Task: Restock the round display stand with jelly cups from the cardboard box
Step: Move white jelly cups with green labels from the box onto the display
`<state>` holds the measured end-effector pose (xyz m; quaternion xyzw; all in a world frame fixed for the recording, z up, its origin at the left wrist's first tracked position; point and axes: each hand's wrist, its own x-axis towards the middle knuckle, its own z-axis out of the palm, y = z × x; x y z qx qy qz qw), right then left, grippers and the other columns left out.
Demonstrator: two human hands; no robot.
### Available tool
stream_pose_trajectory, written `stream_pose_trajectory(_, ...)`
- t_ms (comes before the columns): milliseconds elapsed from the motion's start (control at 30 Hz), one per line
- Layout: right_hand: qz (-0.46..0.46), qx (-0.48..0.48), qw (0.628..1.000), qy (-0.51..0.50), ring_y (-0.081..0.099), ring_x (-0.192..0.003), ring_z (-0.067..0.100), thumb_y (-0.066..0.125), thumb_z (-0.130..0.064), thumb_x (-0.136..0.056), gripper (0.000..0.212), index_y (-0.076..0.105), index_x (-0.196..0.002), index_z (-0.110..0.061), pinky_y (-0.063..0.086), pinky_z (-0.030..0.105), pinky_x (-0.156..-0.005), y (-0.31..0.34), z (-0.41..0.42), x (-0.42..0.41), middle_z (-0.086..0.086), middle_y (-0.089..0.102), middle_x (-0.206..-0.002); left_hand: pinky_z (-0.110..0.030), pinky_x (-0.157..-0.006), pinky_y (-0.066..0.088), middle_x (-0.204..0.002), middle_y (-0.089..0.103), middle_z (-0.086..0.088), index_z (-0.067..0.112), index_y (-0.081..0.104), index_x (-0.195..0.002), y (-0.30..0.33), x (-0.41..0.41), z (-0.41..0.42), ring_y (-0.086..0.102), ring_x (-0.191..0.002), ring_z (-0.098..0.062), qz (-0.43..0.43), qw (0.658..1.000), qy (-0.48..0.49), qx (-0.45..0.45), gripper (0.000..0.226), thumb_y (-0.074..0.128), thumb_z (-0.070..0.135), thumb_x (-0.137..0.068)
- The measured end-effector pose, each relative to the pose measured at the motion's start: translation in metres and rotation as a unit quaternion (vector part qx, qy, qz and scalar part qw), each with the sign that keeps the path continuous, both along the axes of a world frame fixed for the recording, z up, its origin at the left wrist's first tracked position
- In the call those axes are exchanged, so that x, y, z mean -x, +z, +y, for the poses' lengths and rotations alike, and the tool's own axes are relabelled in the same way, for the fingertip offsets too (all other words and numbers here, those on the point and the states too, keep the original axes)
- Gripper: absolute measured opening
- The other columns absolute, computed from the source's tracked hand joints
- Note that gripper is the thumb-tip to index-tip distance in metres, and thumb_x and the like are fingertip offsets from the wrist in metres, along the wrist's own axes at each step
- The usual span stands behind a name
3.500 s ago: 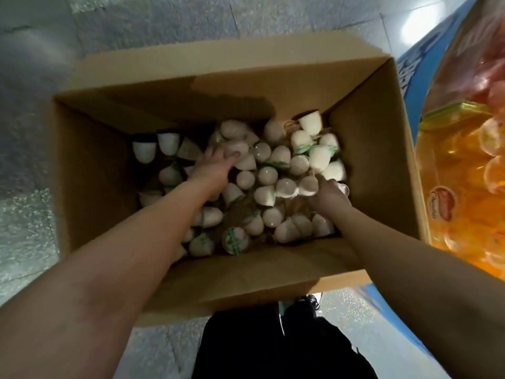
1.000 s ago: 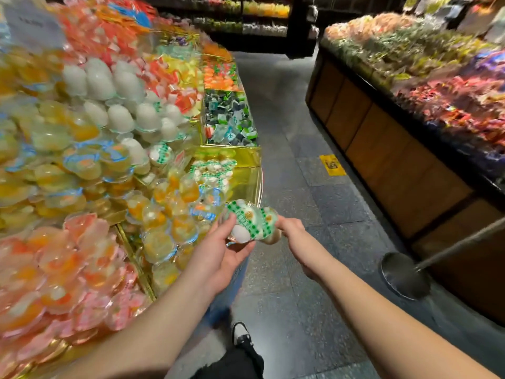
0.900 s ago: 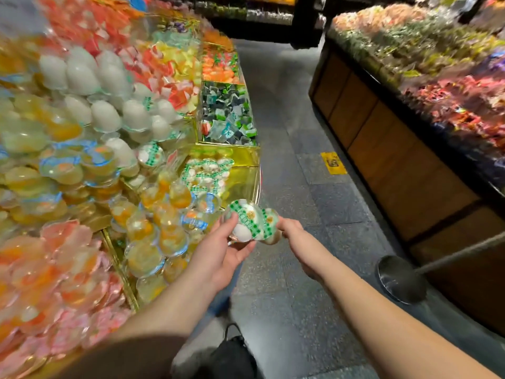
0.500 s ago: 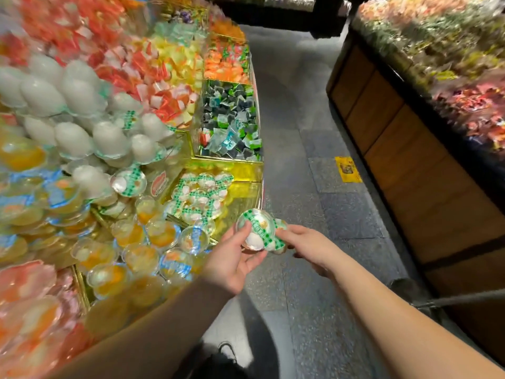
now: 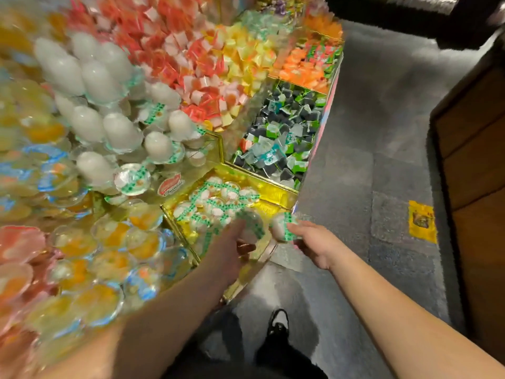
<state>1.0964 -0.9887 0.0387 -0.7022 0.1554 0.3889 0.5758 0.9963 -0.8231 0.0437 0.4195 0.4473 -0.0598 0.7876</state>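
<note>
Nearest, two bare forearms reach out above dark trousers and a black shoe (image 5: pixel 278 322) on the grey floor (image 5: pixel 382 165); the left hand (image 5: pixel 232 248) hangs over the near edge of a yellow compartment (image 5: pixel 276 199) of the round display stand (image 5: pixel 221 149), its fingers curled round a green-lidded jelly cup (image 5: pixel 252 224), though blur hides the exact grip; just to the right, the right hand (image 5: pixel 314 246) pinches a second jelly cup (image 5: pixel 282 227) between thumb and fingertips, beside the stand's rim; inside the compartment lie more green-lidded cups (image 5: pixel 218 199); farther left, white cups (image 5: pixel 120 132) are heaped above orange ones (image 5: pixel 114 236); beyond, dark wrapped sweets (image 5: pixel 281 132), then red and yellow ones (image 5: pixel 207 58); a wooden counter (image 5: pixel 475 160) stands far right.
</note>
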Motion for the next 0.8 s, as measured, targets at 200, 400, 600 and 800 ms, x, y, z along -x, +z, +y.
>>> stream_pose_trajectory(200,0.012,0.007,0.999,0.049,0.056,-0.077,0.016,0.060,-0.007,-0.095,0.003,0.061,-0.097,-0.008,0.050,0.024,-0.065,-0.023,0.014,-0.086,0.014,0.058,-0.096,-0.020,-0.037,0.031,-0.082,0.061,-0.009,0.011,0.053,-0.113,-0.051,-0.048,-0.006,0.056,-0.047,-0.013,0.056,0.997,0.058,-0.021,0.027,0.056,0.033,-0.099)
stream_pose_trajectory(400,0.047,0.082,0.992,0.083,0.060,-0.091,0.023,0.058,-0.007,-0.097,0.025,0.054,-0.119,0.002,0.054,0.031,-0.074,-0.060,0.055,-0.131,0.016,0.059,-0.111,-0.018,-0.033,0.028,-0.083,0.062,-0.006,0.012,0.059,-0.117,-0.102,-0.083,-0.018,0.053,-0.047,-0.010,0.108,0.992,0.061,-0.020,0.033,0.058,0.039,-0.097)
stream_pose_trajectory(600,0.071,0.152,0.979,0.118,0.051,-0.127,0.033,0.048,0.001,-0.099,0.035,0.048,-0.134,0.003,0.046,0.039,-0.106,-0.089,0.082,-0.152,0.022,0.052,-0.133,-0.017,-0.035,0.034,-0.099,0.059,-0.006,0.009,0.055,-0.130,-0.144,-0.107,-0.018,0.054,-0.053,-0.013,0.131,0.983,0.119,0.039,0.046,0.059,0.040,-0.096)
stream_pose_trajectory(800,0.114,0.160,0.975,0.104,0.059,-0.106,0.029,0.056,0.002,-0.095,0.017,0.055,-0.112,0.003,0.049,0.042,-0.102,-0.120,0.095,-0.164,0.014,0.058,-0.100,-0.019,-0.047,0.038,-0.137,0.053,-0.006,0.017,0.046,-0.140,-0.166,-0.124,-0.016,0.063,-0.066,-0.015,0.137,0.977,0.158,0.051,0.054,0.057,0.046,-0.096)
